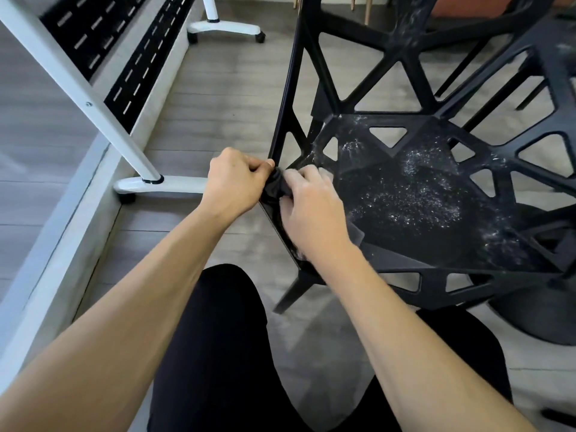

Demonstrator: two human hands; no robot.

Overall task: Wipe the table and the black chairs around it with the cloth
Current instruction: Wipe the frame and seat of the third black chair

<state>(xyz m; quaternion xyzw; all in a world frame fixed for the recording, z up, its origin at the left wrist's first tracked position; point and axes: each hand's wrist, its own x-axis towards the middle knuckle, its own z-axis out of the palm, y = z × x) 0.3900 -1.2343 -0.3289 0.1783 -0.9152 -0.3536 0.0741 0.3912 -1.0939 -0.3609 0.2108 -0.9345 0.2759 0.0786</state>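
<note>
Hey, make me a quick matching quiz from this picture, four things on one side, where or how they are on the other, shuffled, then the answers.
Things:
1. left hand
2. right hand
3. chair seat
4. table foot

States:
A. flecked with white dust
B. white, on the floor at left
C. grips the chair frame's edge
D. holds the dark cloth

Pairs: 1-C, 2-D, 3-A, 4-B

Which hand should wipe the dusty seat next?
Right, probably. The right hand already lies over the seat side, touching the cloth; the left hand grips the chair's outer edge, steadying it.
</note>
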